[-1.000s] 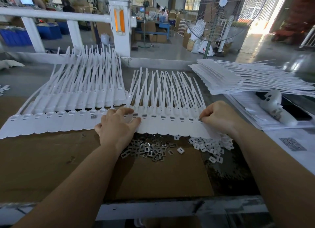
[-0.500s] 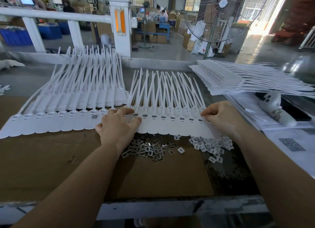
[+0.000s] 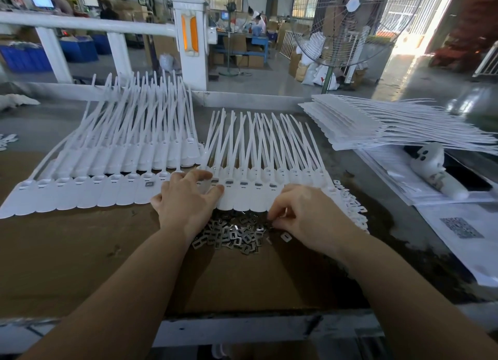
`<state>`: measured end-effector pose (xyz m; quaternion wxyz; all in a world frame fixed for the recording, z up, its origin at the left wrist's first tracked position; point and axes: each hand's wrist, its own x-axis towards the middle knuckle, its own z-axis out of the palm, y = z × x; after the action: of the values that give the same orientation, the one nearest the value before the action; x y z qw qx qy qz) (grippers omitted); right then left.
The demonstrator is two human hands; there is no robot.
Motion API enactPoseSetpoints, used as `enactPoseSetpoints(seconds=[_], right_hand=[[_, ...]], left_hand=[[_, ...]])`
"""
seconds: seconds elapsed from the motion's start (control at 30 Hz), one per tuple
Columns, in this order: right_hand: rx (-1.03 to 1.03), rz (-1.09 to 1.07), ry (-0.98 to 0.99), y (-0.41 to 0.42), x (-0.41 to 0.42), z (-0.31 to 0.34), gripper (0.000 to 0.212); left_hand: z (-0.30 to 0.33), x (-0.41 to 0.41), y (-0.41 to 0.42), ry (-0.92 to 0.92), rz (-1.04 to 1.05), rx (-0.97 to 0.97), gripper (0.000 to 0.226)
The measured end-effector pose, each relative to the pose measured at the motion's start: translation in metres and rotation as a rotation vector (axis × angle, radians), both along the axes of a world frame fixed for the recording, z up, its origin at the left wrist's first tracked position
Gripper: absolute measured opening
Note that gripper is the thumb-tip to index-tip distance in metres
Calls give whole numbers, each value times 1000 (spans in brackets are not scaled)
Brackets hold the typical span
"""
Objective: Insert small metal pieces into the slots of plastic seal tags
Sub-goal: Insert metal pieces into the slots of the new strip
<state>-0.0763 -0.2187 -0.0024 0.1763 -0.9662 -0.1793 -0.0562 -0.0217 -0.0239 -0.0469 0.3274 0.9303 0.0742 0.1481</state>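
The right hand (image 3: 310, 217) has its thumb and forefinger curled together at the near edge of the middle row of seal tags (image 3: 250, 195), right over the heap of metal pieces (image 3: 234, 233); the fingertips seem to pinch something small there, but whether it is a metal piece cannot be told. The left hand (image 3: 186, 200) lies flat with straight, spread fingers, pressing down the left end of that same row, its fingertips just beside slots that already show grey metal.

The middle row lies side by side near the centre of the bench (image 3: 67, 265), flat heads toward the near edge, thin tails fanning toward the far edge. The metal pieces lie on the brown cardboard just in front of the row, between the two hands. A string of small white plastic caps (image 3: 353, 208) runs along the right end of the row, partly hidden by the right hand.

A second, longer double row of tags (image 3: 89, 176) spreads toward the left edge. A stack of tags (image 3: 377, 125) lies at the far right corner, with printed paper sheets (image 3: 463, 233) along the right edge.
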Motion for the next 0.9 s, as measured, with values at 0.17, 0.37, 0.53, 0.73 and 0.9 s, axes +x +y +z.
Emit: enactPoseSetpoints(seconds=[0.17,0.37,0.53,0.73,0.9], right_hand=[[-93,21,-14,2,-1,-1,13],[-126,33,-50,4,-4,0,15],[-123,41,-36,4,-6,1,18],[-104,46,-14,2,-7,0,19],[-110,42,-45,3,-8,-2,16]], left_hand=[[0,0,0,-4,-5,-7,35],[1,0,-1,-8,-4,-8,34],[1,-1,0,-3,-3,-2,34],[1,-1,0,2,-2,6,35],[1,-1,0,0,0,9,34]])
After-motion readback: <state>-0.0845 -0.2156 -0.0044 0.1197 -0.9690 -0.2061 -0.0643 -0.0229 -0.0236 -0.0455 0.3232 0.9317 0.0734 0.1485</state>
